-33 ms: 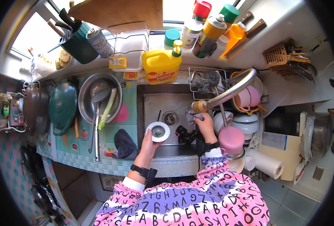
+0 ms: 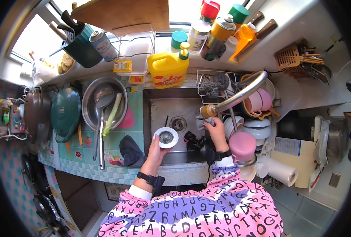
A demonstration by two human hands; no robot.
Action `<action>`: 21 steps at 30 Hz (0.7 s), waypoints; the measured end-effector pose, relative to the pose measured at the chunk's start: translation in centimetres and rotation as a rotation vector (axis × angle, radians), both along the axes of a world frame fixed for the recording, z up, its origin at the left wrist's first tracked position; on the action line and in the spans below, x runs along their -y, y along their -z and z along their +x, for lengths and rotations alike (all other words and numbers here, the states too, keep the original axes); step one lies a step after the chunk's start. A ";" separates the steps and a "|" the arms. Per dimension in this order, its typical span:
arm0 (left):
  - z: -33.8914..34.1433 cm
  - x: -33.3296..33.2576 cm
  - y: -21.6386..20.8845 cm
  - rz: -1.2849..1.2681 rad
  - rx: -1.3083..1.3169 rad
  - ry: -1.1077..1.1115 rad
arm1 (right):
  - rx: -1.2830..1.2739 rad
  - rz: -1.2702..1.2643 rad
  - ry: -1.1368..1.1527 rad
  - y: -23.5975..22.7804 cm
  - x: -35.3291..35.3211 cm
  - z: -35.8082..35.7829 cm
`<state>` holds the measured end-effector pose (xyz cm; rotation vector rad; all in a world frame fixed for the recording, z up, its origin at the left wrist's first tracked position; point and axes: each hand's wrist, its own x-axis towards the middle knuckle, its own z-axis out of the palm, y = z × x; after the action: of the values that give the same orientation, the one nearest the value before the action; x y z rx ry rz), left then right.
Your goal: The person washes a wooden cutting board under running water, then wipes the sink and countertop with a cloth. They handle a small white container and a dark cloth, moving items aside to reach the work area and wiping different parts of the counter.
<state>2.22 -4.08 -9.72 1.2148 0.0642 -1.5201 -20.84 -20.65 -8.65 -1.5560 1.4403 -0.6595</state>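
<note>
My left hand [image 2: 155,152] is closed on the white rim of a round sink strainer [image 2: 166,138], its metal mesh middle facing up, over the near left part of the steel sink [image 2: 155,104]. Close under the faucet's end [image 2: 207,111], my right hand [image 2: 215,130] pinches a crumpled grey cloth [image 2: 200,124]. Whether the cloth touches the faucet I cannot tell. Between my hands, a dark patterned cloth [image 2: 194,141] lies in the sink. Beyond the strainer, the round drain [image 2: 178,125] shows in the sink floor, with a thin dark stick [image 2: 166,121] beside it.
Left of the sink are a steel bowl [image 2: 86,114] with a ladle and a green stalk, and a dark cloth [image 2: 131,150]. A yellow jug [image 2: 168,71] stands behind the sink. A wire rack [image 2: 209,94] and stacked dishes, including a pink bowl [image 2: 242,145], crowd the right.
</note>
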 end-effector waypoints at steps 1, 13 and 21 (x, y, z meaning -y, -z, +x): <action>-0.1 0.2 -0.2 -0.004 -0.002 0.003 | 0.117 -0.017 0.079 -1.7 -0.4 0.1; 0.0 -0.5 -1.2 -0.016 0.010 -0.007 | -0.286 -0.668 0.058 -6.7 4.0 3.8; 0.7 -2.1 -1.1 -0.030 0.020 -0.020 | -0.588 -0.603 -0.068 -6.6 4.6 4.1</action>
<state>2.88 -1.95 -8.65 1.2027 0.0403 -1.4858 -16.77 -25.26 -2.06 -2.4074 1.6858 -0.6605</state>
